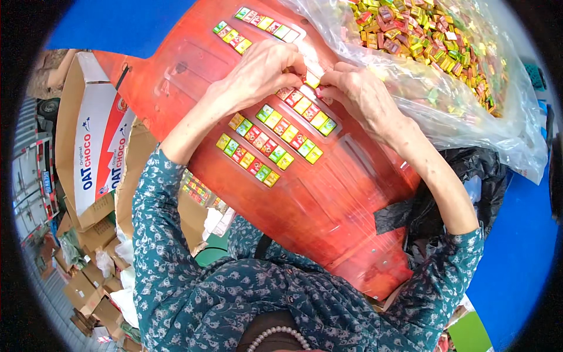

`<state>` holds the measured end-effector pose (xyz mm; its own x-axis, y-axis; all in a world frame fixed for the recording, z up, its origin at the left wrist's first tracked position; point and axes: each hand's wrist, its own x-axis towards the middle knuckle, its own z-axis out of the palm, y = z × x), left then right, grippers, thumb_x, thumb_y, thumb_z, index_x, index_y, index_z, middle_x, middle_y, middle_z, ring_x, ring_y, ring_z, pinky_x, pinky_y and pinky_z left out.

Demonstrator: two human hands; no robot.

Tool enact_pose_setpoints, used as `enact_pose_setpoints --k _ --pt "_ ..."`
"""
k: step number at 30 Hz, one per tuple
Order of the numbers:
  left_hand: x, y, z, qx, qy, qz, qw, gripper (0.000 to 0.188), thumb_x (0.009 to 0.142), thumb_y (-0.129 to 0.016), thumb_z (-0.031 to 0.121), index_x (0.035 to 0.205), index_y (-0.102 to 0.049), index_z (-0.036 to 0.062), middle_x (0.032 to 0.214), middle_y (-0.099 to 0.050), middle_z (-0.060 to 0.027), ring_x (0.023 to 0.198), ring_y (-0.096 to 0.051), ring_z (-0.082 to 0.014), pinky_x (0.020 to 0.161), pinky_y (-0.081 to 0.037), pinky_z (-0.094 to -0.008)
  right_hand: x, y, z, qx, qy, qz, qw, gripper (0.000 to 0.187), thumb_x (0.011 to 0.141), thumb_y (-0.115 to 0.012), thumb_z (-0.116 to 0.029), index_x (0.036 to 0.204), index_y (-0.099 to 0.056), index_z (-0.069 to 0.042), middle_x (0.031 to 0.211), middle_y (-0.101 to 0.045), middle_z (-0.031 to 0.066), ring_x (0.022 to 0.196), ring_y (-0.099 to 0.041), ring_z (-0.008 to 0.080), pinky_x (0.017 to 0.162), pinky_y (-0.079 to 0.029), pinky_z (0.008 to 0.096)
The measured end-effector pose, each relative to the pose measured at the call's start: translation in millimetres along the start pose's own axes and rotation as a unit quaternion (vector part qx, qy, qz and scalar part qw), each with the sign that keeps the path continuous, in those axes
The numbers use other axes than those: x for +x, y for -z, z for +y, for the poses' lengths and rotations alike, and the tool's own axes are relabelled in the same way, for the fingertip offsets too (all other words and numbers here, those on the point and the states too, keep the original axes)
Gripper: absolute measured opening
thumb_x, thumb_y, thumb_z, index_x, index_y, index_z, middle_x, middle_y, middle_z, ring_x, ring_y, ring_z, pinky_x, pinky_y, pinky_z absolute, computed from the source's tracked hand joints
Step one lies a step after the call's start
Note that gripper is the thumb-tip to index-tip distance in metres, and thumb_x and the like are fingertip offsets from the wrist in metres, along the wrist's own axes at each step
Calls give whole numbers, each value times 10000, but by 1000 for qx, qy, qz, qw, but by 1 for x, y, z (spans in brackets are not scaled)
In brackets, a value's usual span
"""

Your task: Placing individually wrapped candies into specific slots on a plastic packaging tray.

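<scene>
Both my hands work close together over a red plastic board [319,190] with moulded ridges. My left hand [261,70] is closed, thumb and forefinger pinched at the top of a row of small wrapped pieces [302,105]; what lies in that pinch is hidden. Just to its right, my right hand [360,94] pinches a small reddish wrapped piece [319,91] at its fingertips. Between the hands shows a yellow-green piece [312,79]. Nearer to me, several rows of red, yellow and green pieces [264,141] lie side by side. Shorter rows [267,23] lie beyond my left hand.
A large clear plastic bag [422,105] at the far right holds a heap of loose wrapped pieces [428,38]. Black plastic [469,167] bunches beside my right forearm. Cardboard boxes [94,141] stand at left, with more cartons [88,287] on the floor. Blue surfaces [516,246] border the board.
</scene>
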<state>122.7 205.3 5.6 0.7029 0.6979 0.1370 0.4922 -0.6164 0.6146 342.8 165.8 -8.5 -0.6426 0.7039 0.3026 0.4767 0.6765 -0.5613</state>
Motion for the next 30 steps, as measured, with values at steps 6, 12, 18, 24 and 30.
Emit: enact_pose_setpoints --k 6,12,18,24,30 --pt "0 -2 -2 15 -6 8 1000 131 745 -659 67 840 -630 -18 746 -590 -124 709 -607 -285 616 -456 -364 18 -11 -7 -66 -93 -21 993 165 779 -650 -132 857 -605 7 775 -576 144 732 -583 354 628 -454 419" --pt "5 -9 3 30 27 16 999 147 739 -658 77 857 -632 -5 763 -607 -132 718 -621 -287 626 -468 -368 7 -31 -8 -96 -74 144 982 166 765 -683 -151 842 -635 -11 803 -631 151 730 -608 337 636 -481 412" --pt "4 -16 5 56 38 44 997 179 735 -662 89 882 -637 -10 805 -630 -139 739 -633 -292 640 -484 -360 23 -24 -17 -5 -285 53 957 198 718 -722 -165 769 -647 11 752 -645 210 744 -642 358 671 -502 436" --pt "1 -15 -5 -3 22 68 997 110 719 -640 68 791 -603 -7 762 -597 -154 735 -595 -331 617 -455 -421 24 -23 -13 -11 -271 23 962 203 709 -727 -160 798 -654 9 779 -646 211 772 -641 359 682 -501 436" --pt "1 -17 -3 -9 3 52 999 101 726 -633 56 804 -602 0 781 -595 -142 740 -594 -321 623 -455 -416 21 -27 -1 1 -270 0 963 182 718 -706 -134 826 -657 3 810 -643 221 823 -634 359 711 -497 436"
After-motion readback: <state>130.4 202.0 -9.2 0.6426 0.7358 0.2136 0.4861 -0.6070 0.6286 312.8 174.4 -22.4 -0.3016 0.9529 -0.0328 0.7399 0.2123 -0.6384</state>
